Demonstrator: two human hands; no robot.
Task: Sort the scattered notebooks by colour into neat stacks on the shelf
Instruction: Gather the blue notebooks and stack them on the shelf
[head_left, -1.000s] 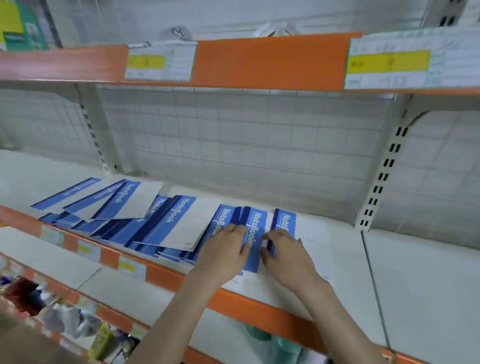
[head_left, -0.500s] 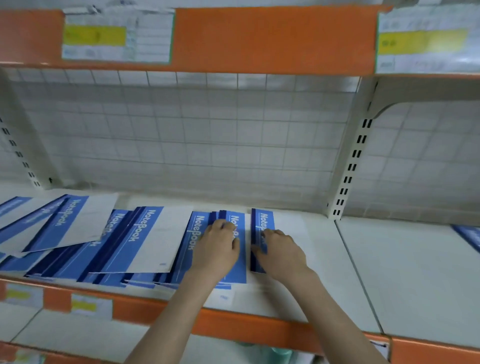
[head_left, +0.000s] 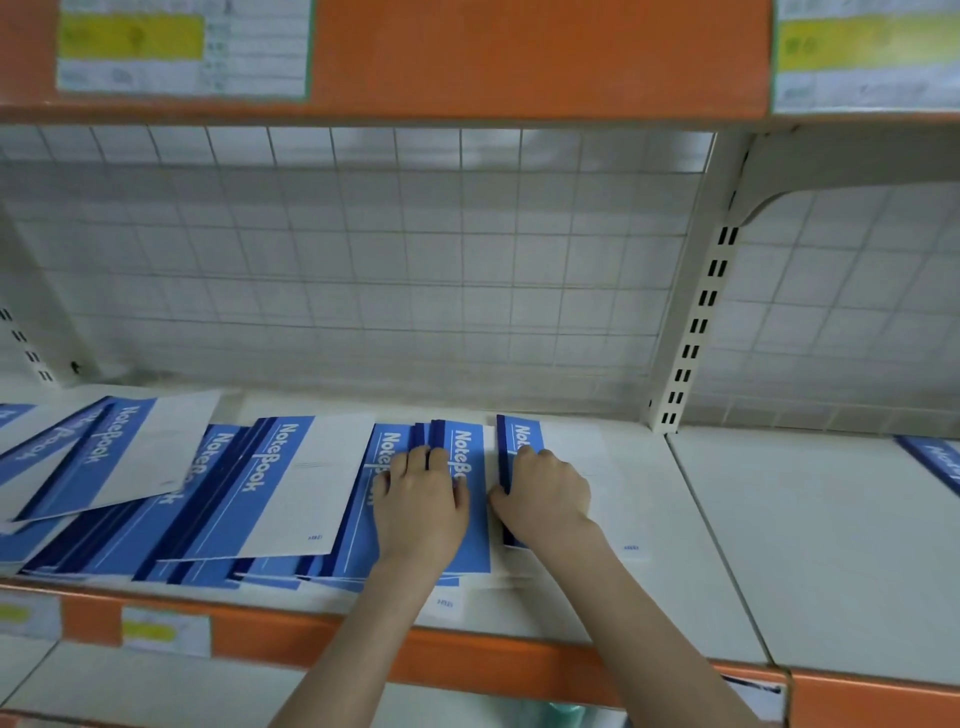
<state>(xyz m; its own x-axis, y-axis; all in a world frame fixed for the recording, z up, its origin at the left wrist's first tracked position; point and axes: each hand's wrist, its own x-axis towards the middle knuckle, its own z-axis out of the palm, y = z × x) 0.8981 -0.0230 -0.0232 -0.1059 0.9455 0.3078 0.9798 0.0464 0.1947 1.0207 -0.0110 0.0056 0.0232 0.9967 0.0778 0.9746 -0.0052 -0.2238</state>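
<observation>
Several blue-and-white notebooks marked "NoteBook" lie overlapped along the white shelf (head_left: 691, 561). My left hand (head_left: 421, 504) rests flat on a blue notebook (head_left: 470, 525) in the middle, fingers on its spine edge. My right hand (head_left: 543, 493) lies on the rightmost notebook (head_left: 569, 447), fingertips and thumb curled round its dark blue spine edge. A loose pile of notebooks (head_left: 270, 483) fans out to the left, with another tilted notebook (head_left: 119, 457) on top at the far left.
The orange front rail (head_left: 311, 639) with price tags runs below my wrists. A white wire grid back panel (head_left: 363, 270) closes the rear. A slotted upright (head_left: 691, 332) divides the bays. Another blue notebook (head_left: 935, 462) lies at the far right edge. An orange upper shelf (head_left: 519, 57) hangs overhead.
The view has moved closer and to the right. Both hands stay on the same two notebooks, and the gap between those notebooks has widened slightly.
</observation>
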